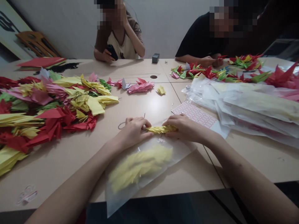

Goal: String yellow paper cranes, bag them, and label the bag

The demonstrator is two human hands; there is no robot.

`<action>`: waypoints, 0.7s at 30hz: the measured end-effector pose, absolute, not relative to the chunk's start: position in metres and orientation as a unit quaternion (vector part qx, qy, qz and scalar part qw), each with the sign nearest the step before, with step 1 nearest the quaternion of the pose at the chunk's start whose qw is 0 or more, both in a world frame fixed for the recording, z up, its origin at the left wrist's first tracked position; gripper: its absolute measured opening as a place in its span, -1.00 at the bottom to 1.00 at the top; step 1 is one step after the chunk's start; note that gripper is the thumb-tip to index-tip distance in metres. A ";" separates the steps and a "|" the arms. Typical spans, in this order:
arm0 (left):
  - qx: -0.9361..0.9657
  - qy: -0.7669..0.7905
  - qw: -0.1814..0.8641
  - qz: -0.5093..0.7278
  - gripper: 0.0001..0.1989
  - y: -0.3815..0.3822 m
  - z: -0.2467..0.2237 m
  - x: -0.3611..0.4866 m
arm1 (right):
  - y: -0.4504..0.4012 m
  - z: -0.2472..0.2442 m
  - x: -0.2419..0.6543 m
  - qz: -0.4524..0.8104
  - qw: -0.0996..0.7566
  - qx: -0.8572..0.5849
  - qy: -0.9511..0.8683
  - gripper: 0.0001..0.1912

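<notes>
Fingers of the left hand (133, 133) and right hand (185, 128) pinch a narrow yellow paper bundle (161, 129) from its two ends, thumbs on the near side, just above the surface (77, 161). The bundle lies crosswise at the upper end of a translucent bag (140, 169), which slants toward the wearer, its lower corner reaching past the table's near edge. More yellow folded paper shows cloudily through the bag.

A thin dark cord (121, 125) loops beside the left hand. Near the right hand lies a sheet of red-bordered labels (196, 114), and beyond it, to the right, a stack of translucent bags (259, 109) with pale yellow and pink contents. A large heap of folded paper (58, 105) in red, yellow, pink and green fills the left side. Between the heaps sit a pink bundle (140, 87) and a small yellow piece (161, 90).

Across the table, a person in a brown and cream top (121, 39) holds a dark phone (112, 52), the other hand raised to the head. A person in black (202, 39) leans over colorful folded paper (198, 71) at the right. A small dark box (155, 58) stands between them.
</notes>
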State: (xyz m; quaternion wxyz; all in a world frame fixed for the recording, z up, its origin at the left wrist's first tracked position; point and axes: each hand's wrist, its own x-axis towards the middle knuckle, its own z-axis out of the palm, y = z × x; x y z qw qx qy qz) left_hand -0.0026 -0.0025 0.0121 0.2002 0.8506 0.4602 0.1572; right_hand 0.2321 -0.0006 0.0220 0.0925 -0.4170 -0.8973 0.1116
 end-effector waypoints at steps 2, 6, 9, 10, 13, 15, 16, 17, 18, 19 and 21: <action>0.852 0.459 0.194 0.160 -0.79 -0.003 0.011 -0.002 | -0.003 0.021 0.226 0.106 0.099 -0.419 -0.897 -0.88; 0.857 0.460 0.174 0.153 -0.82 -0.003 0.011 -0.002 | -0.006 0.022 0.220 0.094 0.088 -0.418 -0.899 -0.84; 0.856 0.466 0.165 0.150 -0.84 -0.003 0.011 -0.003 | -0.005 0.025 0.227 0.087 0.098 -0.406 -0.904 -0.67; 0.856 0.467 0.165 0.149 -0.84 -0.003 0.012 -0.003 | -0.004 0.027 0.232 0.088 0.102 -0.410 -0.902 -0.50; 0.856 0.464 0.170 0.152 -0.82 -0.002 0.011 -0.004 | 0.001 0.034 0.247 0.110 0.099 -0.440 -0.886 -0.26; 0.856 0.462 0.171 0.155 -0.81 -0.002 0.010 -0.004 | 0.004 0.037 0.254 0.125 0.082 -0.452 -0.879 -0.36; 0.856 0.463 0.171 0.154 -0.81 -0.002 0.010 -0.004 | 0.005 0.037 0.256 0.129 0.072 -0.455 -0.878 -0.43; 0.856 0.464 0.170 0.154 -0.82 -0.002 0.010 -0.004 | 0.006 0.036 0.256 0.134 0.062 -0.456 -0.878 -0.50; 0.856 0.464 0.168 0.154 -0.82 -0.002 0.010 -0.004 | 0.007 0.035 0.255 0.140 0.055 -0.455 -0.878 -0.57; 0.856 0.464 0.167 0.154 -0.83 -0.002 0.010 -0.004 | 0.008 0.033 0.253 0.143 0.053 -0.452 -0.879 -0.64; 0.858 0.462 0.165 0.155 -0.84 -0.002 0.010 -0.004 | 0.008 0.030 0.249 0.139 0.060 -0.446 -0.882 -0.75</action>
